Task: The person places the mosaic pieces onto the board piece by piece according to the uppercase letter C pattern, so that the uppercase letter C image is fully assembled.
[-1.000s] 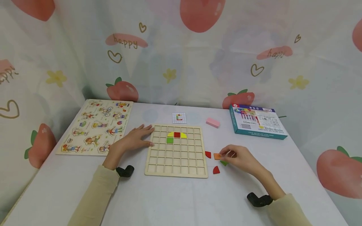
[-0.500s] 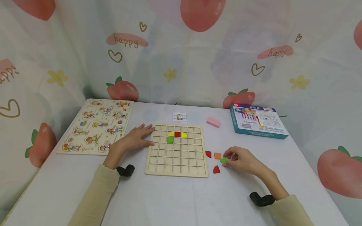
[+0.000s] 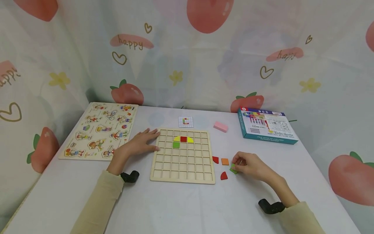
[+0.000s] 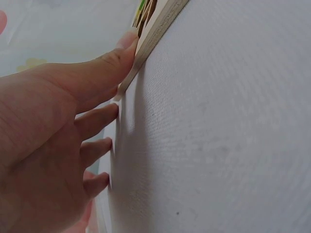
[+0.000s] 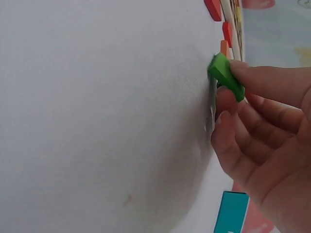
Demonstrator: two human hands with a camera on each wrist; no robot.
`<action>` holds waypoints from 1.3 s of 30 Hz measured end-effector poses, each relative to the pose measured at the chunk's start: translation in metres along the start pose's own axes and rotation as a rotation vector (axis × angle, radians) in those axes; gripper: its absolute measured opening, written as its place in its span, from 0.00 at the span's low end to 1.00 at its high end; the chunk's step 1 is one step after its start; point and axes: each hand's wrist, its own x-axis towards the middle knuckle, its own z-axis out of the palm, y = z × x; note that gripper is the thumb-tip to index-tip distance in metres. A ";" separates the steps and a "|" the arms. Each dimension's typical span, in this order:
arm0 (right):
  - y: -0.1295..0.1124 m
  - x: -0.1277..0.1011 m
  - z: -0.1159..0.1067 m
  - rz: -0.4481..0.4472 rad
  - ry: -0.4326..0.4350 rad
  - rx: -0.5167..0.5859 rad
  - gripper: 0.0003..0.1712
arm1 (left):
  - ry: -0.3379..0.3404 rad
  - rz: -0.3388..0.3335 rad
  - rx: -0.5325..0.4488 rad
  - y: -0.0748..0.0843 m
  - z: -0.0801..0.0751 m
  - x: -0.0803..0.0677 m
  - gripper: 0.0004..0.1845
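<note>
The right hand [image 3: 252, 166] curls its fingers round a green tile [image 5: 225, 76], pinching it just off the table [image 3: 181, 208], right of the grid board [image 3: 183, 155]. Beside it lie an orange square [image 3: 225, 161] and 2 red pieces [image 3: 215, 159], not yet placed. The left hand [image 3: 137, 145] lies flat with straight fingers, its thumb against the board's left edge. On the board, 4 tiles sit near the top: yellow, red, yellow, and green below. By that count the work looks early, with most cells bare and 4 loose pieces left.
</note>
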 end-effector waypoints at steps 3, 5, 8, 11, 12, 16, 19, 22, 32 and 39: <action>-0.001 -0.001 -0.001 -0.006 -0.006 0.033 0.08 | 0.001 0.001 0.005 0.000 -0.001 0.000 0.42; -0.001 -0.001 -0.002 -0.009 -0.002 0.050 0.07 | 0.001 0.003 0.010 0.001 -0.001 -0.001 0.42; -0.001 0.000 -0.003 -0.012 0.007 0.067 0.07 | -0.001 0.001 0.012 0.002 -0.001 -0.001 0.42; -0.002 0.003 -0.003 -0.016 0.015 0.077 0.08 | -0.003 -0.005 0.007 0.002 -0.001 -0.002 0.42; -0.003 0.004 -0.002 -0.019 0.015 0.082 0.08 | -0.002 -0.007 0.005 0.003 -0.002 -0.002 0.42; -0.007 0.008 0.000 -0.035 0.012 0.105 0.07 | 0.000 -0.002 -0.005 0.003 -0.001 -0.002 0.42; -0.012 0.012 0.002 -0.047 0.005 0.120 0.07 | 0.000 0.001 -0.008 0.002 0.000 -0.001 0.43; -0.016 0.017 0.004 -0.060 0.003 0.122 0.08 | 0.001 0.003 -0.008 0.001 0.000 -0.001 0.43; -0.034 0.033 0.012 -0.097 -0.001 0.166 0.10 | 0.002 0.001 -0.009 0.003 0.000 -0.002 0.42; -0.044 0.045 0.019 -0.108 -0.018 0.226 0.11 | 0.005 0.002 -0.001 0.003 -0.001 -0.002 0.42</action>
